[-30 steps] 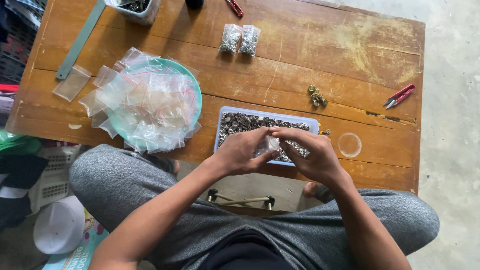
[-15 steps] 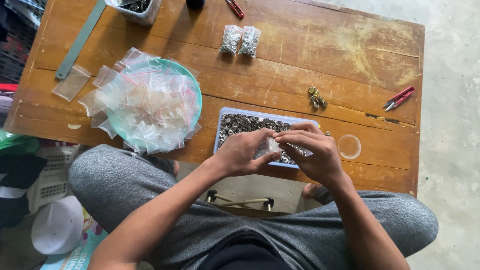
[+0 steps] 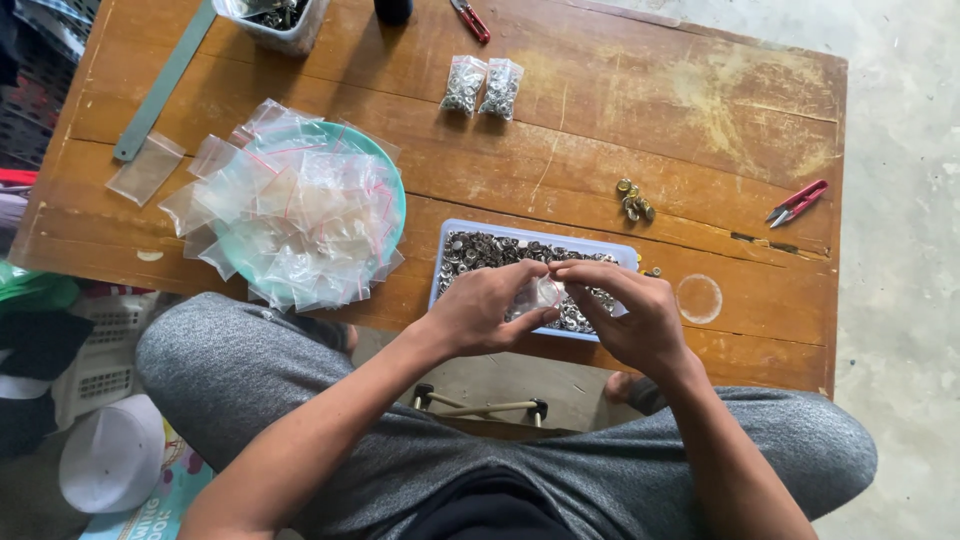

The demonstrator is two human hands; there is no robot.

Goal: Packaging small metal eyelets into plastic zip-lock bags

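My left hand (image 3: 490, 307) and my right hand (image 3: 625, 315) meet over a pale blue tray (image 3: 470, 232) full of small metal fasteners. Between their fingertips they pinch a small clear plastic bag (image 3: 546, 292). The tray rests at the near edge of a wooden table (image 3: 700, 100). I cannot tell what is inside the bag.
A teal bowl (image 3: 385, 170) heaped with empty clear bags stands left of the tray. Two filled bags (image 3: 482, 86) lie farther back. Loose brass pieces (image 3: 634, 200), red snips (image 3: 796, 203), a clear round lid (image 3: 699, 298), a grey ruler (image 3: 165, 80) and a clear container (image 3: 272, 20) are also on the table.
Both hands have shifted slightly toward the near edge of the tray, still working the small bag between the fingertips.
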